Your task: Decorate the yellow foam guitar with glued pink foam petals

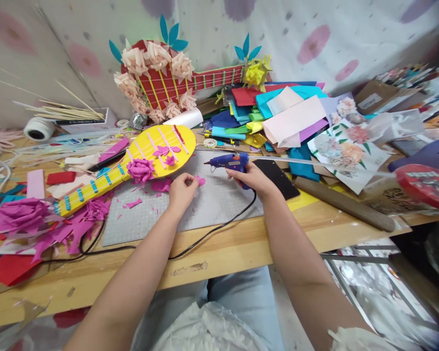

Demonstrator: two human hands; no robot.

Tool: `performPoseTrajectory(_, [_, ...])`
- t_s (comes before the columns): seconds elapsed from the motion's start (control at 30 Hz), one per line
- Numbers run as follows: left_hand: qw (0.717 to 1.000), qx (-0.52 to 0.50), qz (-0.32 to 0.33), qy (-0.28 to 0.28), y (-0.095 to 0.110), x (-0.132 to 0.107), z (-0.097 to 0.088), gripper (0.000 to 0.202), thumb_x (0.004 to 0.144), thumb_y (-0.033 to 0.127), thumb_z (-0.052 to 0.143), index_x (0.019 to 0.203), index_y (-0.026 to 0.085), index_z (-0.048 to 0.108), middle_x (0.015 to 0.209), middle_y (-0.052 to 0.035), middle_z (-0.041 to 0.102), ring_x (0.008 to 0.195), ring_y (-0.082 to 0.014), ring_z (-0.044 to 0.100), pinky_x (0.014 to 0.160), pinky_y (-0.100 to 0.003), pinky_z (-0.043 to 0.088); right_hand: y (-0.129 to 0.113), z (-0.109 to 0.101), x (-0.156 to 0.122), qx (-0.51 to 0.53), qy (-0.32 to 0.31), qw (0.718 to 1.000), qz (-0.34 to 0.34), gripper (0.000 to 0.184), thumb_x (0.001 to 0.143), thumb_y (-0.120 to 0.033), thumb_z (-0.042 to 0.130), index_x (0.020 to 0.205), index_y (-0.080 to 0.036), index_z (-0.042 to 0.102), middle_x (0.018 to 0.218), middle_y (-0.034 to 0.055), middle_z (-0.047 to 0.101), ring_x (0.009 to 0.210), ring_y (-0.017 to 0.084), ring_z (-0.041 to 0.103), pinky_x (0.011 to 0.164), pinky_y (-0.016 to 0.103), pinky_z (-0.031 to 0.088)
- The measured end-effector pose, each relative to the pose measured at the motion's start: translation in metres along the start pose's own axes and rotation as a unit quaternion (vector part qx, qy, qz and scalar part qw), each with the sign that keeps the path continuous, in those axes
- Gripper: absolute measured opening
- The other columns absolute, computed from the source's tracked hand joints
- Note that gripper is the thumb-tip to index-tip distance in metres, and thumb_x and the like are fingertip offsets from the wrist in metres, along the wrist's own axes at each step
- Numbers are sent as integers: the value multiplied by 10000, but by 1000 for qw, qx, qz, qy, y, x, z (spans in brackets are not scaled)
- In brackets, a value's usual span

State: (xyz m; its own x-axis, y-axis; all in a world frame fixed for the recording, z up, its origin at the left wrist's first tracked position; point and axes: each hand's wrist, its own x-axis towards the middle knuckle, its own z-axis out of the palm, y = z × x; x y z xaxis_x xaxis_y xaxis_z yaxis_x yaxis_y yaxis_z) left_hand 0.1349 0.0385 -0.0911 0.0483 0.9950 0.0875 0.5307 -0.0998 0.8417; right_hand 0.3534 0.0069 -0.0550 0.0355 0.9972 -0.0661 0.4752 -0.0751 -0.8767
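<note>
My right hand (254, 178) is wrapped round a blue hot glue gun (223, 160), its nozzle pointing left and a long clear glue stick (300, 161) running out of its back. In a pinch, my left hand (183, 191) holds a small magenta paper petal (200, 181) over the grey cutting mat (219, 209). Just beyond lies a yellow paper guitar (168, 163) with pink strings and blue frets. A magenta paper rose (141, 170) and several petals sit on its body. Magenta scraps (133, 203) are scattered on the mat near my left wrist.
A red paper guitar (161, 83) with peach roses leans at the back. Coloured paper sheets (292, 117) are piled behind the glue gun. A black cord (212, 231) crosses the mat's front. A brown rod (344, 204), black phone-like slab (278, 179) and red-lidded tub (426, 187) stand right.
</note>
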Motion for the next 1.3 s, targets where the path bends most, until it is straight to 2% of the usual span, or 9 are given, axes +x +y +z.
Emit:
performPoseTrajectory(0.1, [1000,14,2,-6,2,0,-1,145,714,315,562,660,182,582,593,16,564,567,-117,498,564,-241,340,0,-1,-1,25,-30,999,22,428,678,-589,617,731,-166,587,588,-2,565,472,88,476,471,240,390])
performPoseTrajectory(0.27, [1000,-12,-2,-3,1,3,-2,160,730,324,555,681,178,595,578,17,562,544,-114,496,564,-238,352,-1,6,2,-19,-49,997,49,459,640,-625,639,723,-181,552,611,11,578,467,106,500,463,263,416])
performPoseTrajectory(0.47, [1000,-15,-12,-5,-2,4,-2,169,728,334,567,683,178,612,569,15,561,533,-112,490,553,-235,349,-1,6,1,-50,-55,997,32,465,671,-649,596,610,-196,509,518,4,530,455,120,499,475,276,412])
performPoseTrajectory(0.67, [1000,-16,-11,-9,-4,6,-2,182,730,349,565,704,177,622,586,8,580,544,-115,499,544,-232,350,-3,5,-1,-48,-65,996,31,479,688,-650,581,578,-193,489,483,-2,517,455,118,495,478,269,400])
performPoseTrajectory(1.0, [1000,-18,-14,-11,-2,5,-3,208,733,373,571,699,176,628,581,11,566,539,-113,481,548,-236,342,-4,7,-1,-68,-54,995,52,465,672,-656,598,732,-196,578,500,-5,519,460,131,498,457,271,404])
performPoseTrajectory(1.3, [999,-26,-6,-20,-5,6,-1,191,735,353,564,708,174,624,580,11,573,533,-113,489,542,-235,347,-4,8,0,-57,-50,995,67,451,678,-635,614,751,-190,584,502,-2,521,473,140,518,455,268,409])
